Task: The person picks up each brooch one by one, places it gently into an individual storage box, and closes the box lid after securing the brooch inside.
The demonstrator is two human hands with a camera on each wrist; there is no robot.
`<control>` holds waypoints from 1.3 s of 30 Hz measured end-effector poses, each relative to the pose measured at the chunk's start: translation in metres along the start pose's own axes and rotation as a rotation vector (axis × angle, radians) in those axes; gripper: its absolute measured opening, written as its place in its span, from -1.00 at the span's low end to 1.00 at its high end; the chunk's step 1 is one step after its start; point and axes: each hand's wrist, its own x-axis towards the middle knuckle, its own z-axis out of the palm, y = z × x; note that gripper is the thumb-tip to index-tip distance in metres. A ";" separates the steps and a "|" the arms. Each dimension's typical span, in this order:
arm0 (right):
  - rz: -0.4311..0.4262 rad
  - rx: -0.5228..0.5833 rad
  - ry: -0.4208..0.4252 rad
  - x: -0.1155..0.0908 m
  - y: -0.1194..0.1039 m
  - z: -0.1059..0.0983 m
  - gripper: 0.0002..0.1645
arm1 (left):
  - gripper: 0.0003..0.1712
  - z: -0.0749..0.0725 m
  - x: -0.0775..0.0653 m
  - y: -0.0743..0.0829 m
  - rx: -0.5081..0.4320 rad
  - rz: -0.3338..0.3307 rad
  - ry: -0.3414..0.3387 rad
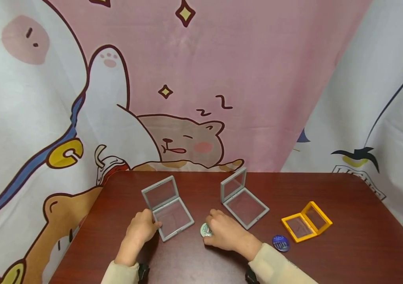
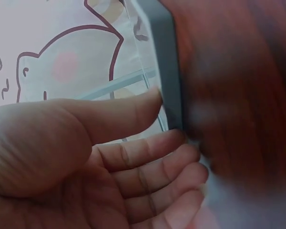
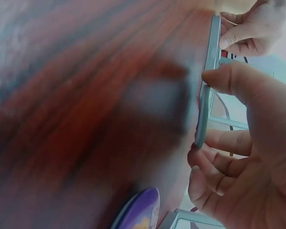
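Note:
In the head view a grey square display frame (image 1: 166, 205) with clear film stands unfolded on the table's left part. My left hand (image 1: 140, 227) holds its left edge; the left wrist view shows the thumb and index finger on either side of the grey rim (image 2: 168, 67). Right of this frame, my right hand (image 1: 227, 233) pinches a round pale green badge (image 1: 205, 230), partly covered by the fingers. From the right wrist, the badge (image 3: 202, 117) appears edge-on between thumb and fingers, low at the tabletop. Its printed picture cannot be made out.
A second grey frame (image 1: 234, 196) stands unfolded beyond my right hand. Farther right are a round blue badge (image 1: 281, 243) and a smaller unfolded yellow frame (image 1: 309, 224). The brown table (image 1: 357, 236) meets a cartoon-printed curtain (image 1: 258, 79) at its back edge.

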 end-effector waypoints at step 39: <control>-0.040 0.048 0.111 0.054 -0.042 -0.001 -0.50 | -0.60 0.045 0.028 -0.035 -0.006 0.193 0.015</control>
